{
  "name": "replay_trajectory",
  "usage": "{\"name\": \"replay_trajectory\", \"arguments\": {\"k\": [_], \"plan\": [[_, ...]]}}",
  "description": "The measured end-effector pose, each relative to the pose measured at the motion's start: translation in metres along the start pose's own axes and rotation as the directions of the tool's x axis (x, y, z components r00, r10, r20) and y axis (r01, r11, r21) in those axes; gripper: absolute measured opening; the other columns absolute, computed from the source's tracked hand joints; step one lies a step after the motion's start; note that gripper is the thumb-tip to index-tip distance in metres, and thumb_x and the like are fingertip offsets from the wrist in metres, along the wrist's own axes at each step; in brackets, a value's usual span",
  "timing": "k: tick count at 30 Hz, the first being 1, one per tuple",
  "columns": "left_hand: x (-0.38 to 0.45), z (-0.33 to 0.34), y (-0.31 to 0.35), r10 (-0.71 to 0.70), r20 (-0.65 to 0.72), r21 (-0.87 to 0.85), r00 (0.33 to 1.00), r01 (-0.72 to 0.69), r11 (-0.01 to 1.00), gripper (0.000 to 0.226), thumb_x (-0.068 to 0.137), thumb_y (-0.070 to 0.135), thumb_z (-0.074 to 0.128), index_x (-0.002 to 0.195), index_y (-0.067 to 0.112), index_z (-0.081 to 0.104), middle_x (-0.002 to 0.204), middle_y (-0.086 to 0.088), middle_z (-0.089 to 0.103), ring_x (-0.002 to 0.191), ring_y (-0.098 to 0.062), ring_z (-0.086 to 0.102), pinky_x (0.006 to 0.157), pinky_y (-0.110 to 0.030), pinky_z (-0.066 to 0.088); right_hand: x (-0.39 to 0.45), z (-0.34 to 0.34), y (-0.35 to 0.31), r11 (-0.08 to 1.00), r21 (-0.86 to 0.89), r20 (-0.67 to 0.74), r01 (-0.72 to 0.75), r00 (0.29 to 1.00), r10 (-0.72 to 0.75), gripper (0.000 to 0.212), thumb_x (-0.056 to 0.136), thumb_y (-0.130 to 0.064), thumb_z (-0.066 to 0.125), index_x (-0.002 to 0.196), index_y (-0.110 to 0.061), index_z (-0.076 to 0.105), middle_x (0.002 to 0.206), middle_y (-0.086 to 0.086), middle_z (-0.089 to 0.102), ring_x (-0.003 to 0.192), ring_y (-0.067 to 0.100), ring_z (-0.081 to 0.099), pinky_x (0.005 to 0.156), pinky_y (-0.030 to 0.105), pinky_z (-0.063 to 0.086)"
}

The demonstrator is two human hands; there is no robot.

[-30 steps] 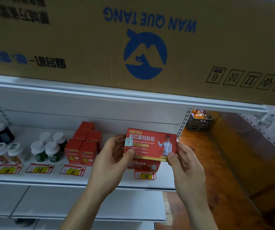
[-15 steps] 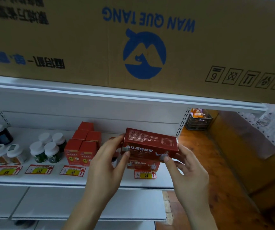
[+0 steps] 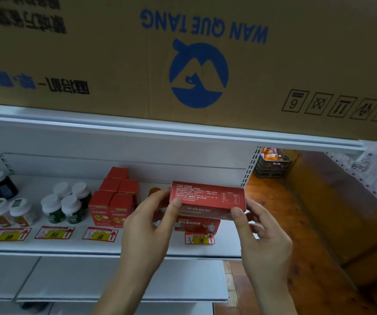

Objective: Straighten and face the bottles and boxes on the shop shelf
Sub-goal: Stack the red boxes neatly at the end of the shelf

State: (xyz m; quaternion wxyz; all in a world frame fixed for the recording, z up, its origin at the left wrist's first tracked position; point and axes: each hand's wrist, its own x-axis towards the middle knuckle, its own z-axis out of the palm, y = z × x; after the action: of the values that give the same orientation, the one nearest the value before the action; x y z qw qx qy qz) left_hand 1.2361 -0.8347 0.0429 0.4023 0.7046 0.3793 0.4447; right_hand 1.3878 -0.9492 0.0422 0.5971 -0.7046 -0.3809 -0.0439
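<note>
While both your hands (image 3: pixel 151 226) (image 3: pixel 260 233) pinch the box (image 3: pixel 207 197) lengthwise at mid-frame, its twin (image 3: pixel 197 225) sits directly beneath, facing out.

Open shelf (image 3: pixel 137 246) board at front edge below my left grip (image 3: pixel 146 226), only price tags (image 3: pixel 99 234) along it. Left: cluster of small red boxes (image 3: pixel 115 201), then green bottles (image 3: pixel 66 206); no gap between them to pass through. Stacked red box (image 3: pixel 196 223) sits directly under the red box (image 3: pixel 207 196) I hold. Behind it, bare back panel (image 3: pixel 160 160), free room above. Overhead, upper shelf (image 3: pixel 183 130) carrying a big carton (image 3: pixel 205 64) caps the height. Right of my right grip (image 3: pixel 264 237): shelf ends, open wooden floor (image 3: pixel 274 201).
</note>
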Motion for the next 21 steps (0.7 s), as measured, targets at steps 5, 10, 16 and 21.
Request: {"name": "replay_trajectory", "arguments": {"k": [5, 10, 16, 21], "plan": [[-0.0006, 0.0012, 0.0034, -0.019, 0.02, -0.026, 1.0, 0.02, 0.999, 0.035, 0.084, 0.056, 0.056, 0.114, 0.041, 0.066, 0.101, 0.025, 0.071, 0.097, 0.009, 0.064, 0.073, -0.003, 0.048, 0.0009, -0.0007, 0.0002, 1.0, -0.01, -0.003, -0.009, 1.0, 0.009, 0.032, 0.08, -0.055, 0.061, 0.11, -0.057, 0.052, 0.093, -0.036, 0.061, 0.094, -0.005, 0.062, 0.065, 0.002, 0.049], [0.0016, -0.0019, 0.0049, -0.039, 0.027, 0.017, 0.999, 0.039, 0.999, 0.033, 0.081, 0.062, 0.053, 0.11, 0.049, 0.062, 0.096, 0.03, 0.07, 0.093, 0.008, 0.065, 0.07, -0.006, 0.048, 0.0015, -0.0014, 0.001, 0.999, 0.01, 0.0, -0.045, 0.999, 0.045, 0.036, 0.079, -0.055, 0.061, 0.114, -0.048, 0.058, 0.088, -0.036, 0.065, 0.091, -0.004, 0.064, 0.067, 0.002, 0.049], [0.0023, -0.005, 0.0001, -0.064, 0.111, 0.076, 0.992, 0.055, 0.996, 0.036, 0.09, 0.043, 0.063, 0.126, 0.039, 0.064, 0.091, 0.019, 0.071, 0.084, -0.004, 0.067, 0.067, -0.016, 0.054, 0.0025, -0.0038, 0.0054, 0.991, 0.042, 0.146, -0.129, 0.982, 0.122, 0.041, 0.082, -0.032, 0.072, 0.114, -0.047, 0.052, 0.097, -0.046, 0.06, 0.095, -0.013, 0.063, 0.071, 0.002, 0.048], [-0.003, -0.0032, 0.0014, -0.113, 0.105, -0.075, 0.988, 0.121, 0.99, 0.022, 0.086, 0.039, 0.068, 0.107, 0.035, 0.063, 0.1, 0.024, 0.072, 0.098, 0.004, 0.067, 0.078, -0.016, 0.056, 0.0022, -0.0047, 0.0051, 0.958, 0.153, 0.186, -0.244, 0.959, 0.214, 0.023, 0.083, -0.033, 0.067, 0.104, -0.038, 0.058, 0.1, -0.026, 0.067, 0.097, -0.009, 0.065, 0.071, 0.011, 0.055]]}}
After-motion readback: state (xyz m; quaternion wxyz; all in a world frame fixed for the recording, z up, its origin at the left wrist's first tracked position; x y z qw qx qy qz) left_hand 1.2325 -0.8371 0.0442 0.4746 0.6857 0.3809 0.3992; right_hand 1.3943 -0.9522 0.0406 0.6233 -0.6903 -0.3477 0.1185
